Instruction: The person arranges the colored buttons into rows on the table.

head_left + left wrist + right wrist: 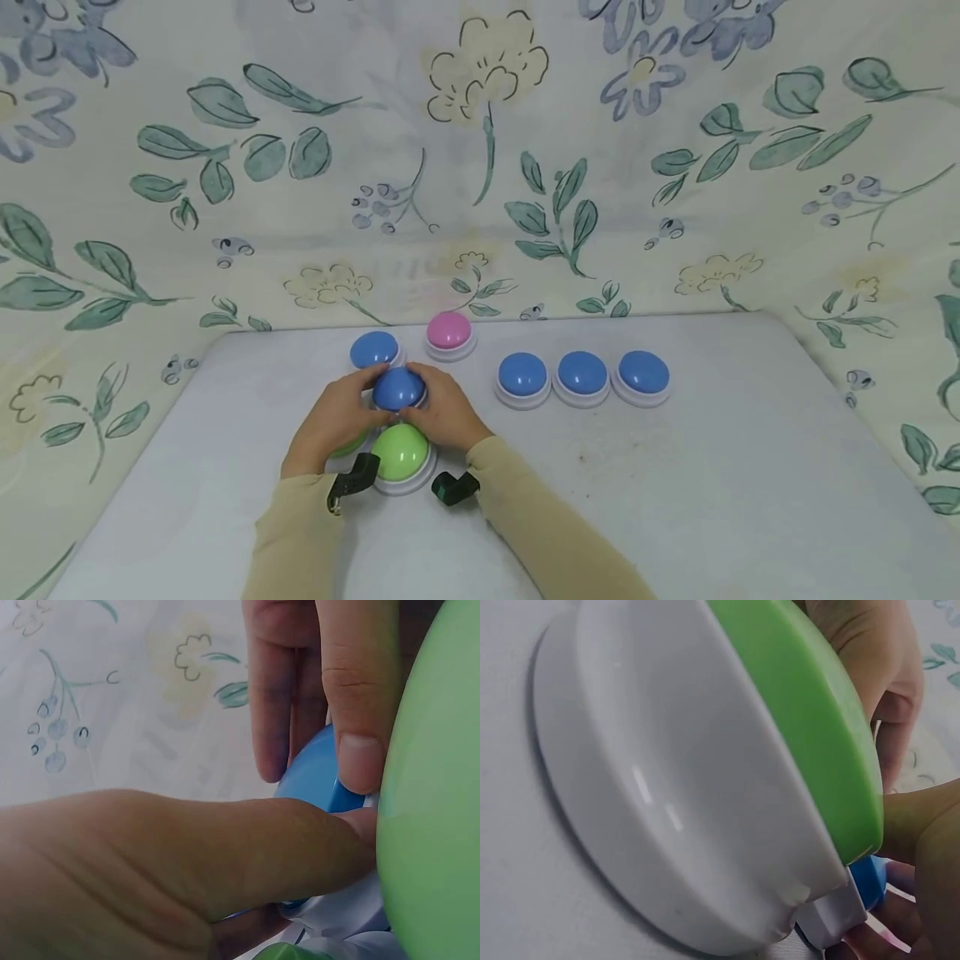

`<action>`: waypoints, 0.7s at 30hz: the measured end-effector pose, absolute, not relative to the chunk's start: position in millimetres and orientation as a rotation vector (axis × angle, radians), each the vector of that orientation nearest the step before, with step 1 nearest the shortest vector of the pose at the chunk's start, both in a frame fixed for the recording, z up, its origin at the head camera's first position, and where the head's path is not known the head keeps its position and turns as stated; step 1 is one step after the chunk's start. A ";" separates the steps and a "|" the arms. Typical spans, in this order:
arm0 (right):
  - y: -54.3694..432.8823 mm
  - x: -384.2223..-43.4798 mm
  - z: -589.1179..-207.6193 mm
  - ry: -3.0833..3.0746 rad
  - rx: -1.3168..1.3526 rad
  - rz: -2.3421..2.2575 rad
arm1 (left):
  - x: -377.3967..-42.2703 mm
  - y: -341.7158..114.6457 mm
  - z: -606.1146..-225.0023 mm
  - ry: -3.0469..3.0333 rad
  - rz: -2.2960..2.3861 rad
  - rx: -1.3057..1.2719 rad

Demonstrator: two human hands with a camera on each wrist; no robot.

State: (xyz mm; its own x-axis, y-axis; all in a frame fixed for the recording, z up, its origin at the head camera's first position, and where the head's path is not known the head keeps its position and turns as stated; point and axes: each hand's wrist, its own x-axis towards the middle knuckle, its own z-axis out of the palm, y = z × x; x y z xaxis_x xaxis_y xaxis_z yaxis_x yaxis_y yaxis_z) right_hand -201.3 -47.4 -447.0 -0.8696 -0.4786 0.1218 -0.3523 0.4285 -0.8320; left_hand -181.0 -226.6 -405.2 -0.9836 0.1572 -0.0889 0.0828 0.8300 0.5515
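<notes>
Your left hand [335, 415] and right hand [450, 410] pinch one blue button [398, 388]. A green button [401, 452] stands just nearer you.

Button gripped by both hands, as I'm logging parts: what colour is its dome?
The dome is blue, clearest in the head view.

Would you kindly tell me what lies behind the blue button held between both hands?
Behind the held button, another blue button shows most of its dome, with a pink button to its right. The left hand hides part of that blue one's front.
</notes>
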 end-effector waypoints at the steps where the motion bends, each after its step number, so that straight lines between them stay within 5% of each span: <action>1: -47.7 -200.8 -447.2 2.541 -0.740 -1.434 | -180.8 -226.4 -405.3 2.882 0.851 0.186; 21: -43.4 -201.6 -443.5 2.592 -0.770 -1.427 | -180.5 -224.2 -403.7 2.914 0.840 0.223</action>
